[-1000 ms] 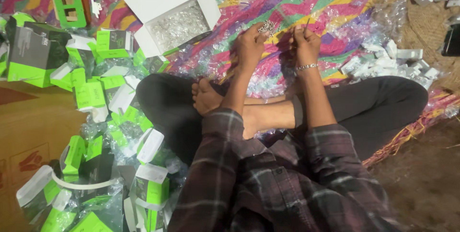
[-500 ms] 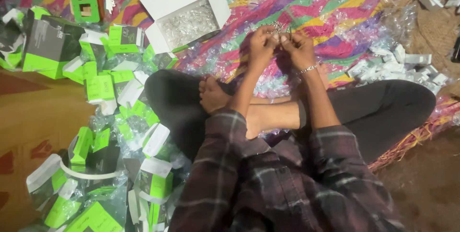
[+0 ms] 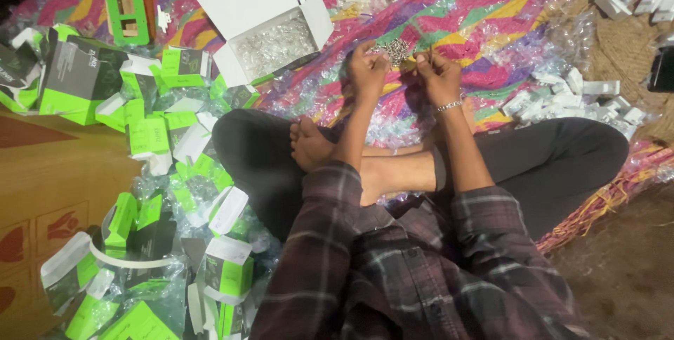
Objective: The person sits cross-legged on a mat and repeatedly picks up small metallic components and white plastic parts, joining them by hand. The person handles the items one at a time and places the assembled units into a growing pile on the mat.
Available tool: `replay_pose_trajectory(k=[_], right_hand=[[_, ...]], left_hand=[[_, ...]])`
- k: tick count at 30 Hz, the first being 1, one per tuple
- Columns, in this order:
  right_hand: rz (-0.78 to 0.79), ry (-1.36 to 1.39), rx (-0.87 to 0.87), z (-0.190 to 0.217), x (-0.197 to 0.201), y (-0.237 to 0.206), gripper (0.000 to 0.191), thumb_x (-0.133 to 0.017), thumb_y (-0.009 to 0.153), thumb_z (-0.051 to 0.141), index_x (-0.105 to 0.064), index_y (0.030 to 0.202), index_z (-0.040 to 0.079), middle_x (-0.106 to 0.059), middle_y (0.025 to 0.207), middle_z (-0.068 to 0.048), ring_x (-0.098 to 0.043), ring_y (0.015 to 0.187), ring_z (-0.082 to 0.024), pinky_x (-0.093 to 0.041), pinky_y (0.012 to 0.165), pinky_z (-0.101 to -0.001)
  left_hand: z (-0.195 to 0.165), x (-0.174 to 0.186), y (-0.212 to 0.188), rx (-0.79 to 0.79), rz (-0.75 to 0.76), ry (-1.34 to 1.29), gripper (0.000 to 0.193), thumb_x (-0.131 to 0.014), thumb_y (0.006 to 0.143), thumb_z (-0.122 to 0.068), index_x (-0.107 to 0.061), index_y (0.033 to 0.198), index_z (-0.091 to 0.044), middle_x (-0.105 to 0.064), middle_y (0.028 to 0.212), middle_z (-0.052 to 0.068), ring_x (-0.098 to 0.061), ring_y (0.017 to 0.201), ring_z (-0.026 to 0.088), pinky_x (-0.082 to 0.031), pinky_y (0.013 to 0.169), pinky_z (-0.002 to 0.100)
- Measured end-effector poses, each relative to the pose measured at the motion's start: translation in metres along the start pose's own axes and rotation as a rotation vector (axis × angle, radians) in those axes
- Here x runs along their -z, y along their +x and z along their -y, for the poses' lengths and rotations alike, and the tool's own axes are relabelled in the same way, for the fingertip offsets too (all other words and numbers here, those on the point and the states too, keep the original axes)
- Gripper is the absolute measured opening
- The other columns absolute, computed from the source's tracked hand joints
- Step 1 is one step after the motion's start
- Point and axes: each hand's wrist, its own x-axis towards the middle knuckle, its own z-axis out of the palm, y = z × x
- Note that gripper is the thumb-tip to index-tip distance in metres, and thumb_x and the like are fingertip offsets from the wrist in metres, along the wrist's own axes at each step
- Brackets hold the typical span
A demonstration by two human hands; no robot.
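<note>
Left hand (image 3: 367, 72) and right hand (image 3: 439, 76) pinched closed on small metal pieces (image 3: 397, 50).

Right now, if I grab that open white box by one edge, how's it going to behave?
The open white box looks like thin card, so it would probably flex or sag when gripped by one edge. Its flap stands open and the tray is filled with small clear pieces, so tilting it would likely spill them. It probably feels light for its size, though the contents are too small to identify.

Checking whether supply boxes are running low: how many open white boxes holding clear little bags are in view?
1: the open white box lies on the colourful mat, up-left of the hands. Others may be hidden under the clutter.
</note>
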Motion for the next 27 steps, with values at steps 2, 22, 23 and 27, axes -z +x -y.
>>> replay_pose_trajectory(k=[2, 22, 23, 27], right_hand=[[0.013, -0.003, 0.017, -0.001, 0.000, 0.000, 0.015, -0.070, 0.103, 0.016, -0.075, 0.102, 0.003, -0.067, 0.078, 0.004, -0.056, 0.066, -0.003, -0.043, 0.060, -0.0212], [-0.007, -0.078, -0.039, -0.002, 0.003, -0.004, 0.016, -0.070, 0.102, 0.015, -0.075, 0.102, -0.001, -0.066, 0.078, 0.003, -0.054, 0.067, -0.004, -0.041, 0.059, -0.0226], [0.005, -0.081, -0.012, -0.003, 0.003, -0.004, 0.017, -0.069, 0.102, 0.015, -0.075, 0.101, -0.001, -0.067, 0.079, 0.003, -0.055, 0.068, -0.004, -0.042, 0.061, -0.0224], [0.022, -0.107, 0.053, -0.005, 0.003, -0.003, 0.017, -0.069, 0.103, 0.014, -0.074, 0.100, -0.002, -0.069, 0.081, 0.002, -0.059, 0.072, -0.004, -0.046, 0.065, -0.0222]], left_hand=[[0.002, 0.000, -0.003, -0.067, -0.034, 0.178, 0.033, -0.066, 0.092, 0.003, -0.059, 0.124, 0.000, -0.074, 0.087, 0.012, -0.072, 0.078, 0.019, -0.057, 0.070, 0.031], [0.004, 0.001, -0.002, -0.197, -0.011, 0.236, 0.033, -0.065, 0.095, -0.001, -0.053, 0.125, -0.004, -0.069, 0.080, 0.008, -0.067, 0.072, 0.015, -0.052, 0.067, 0.029], [0.005, 0.001, -0.001, -0.136, 0.017, 0.152, 0.035, -0.064, 0.094, -0.002, -0.052, 0.127, -0.003, -0.070, 0.078, 0.007, -0.067, 0.071, 0.014, -0.052, 0.066, 0.029], [0.006, 0.002, 0.005, -0.095, -0.042, 0.111, 0.043, -0.061, 0.091, 0.005, -0.050, 0.131, -0.003, -0.070, 0.083, 0.009, -0.067, 0.074, 0.015, -0.053, 0.067, 0.029]])
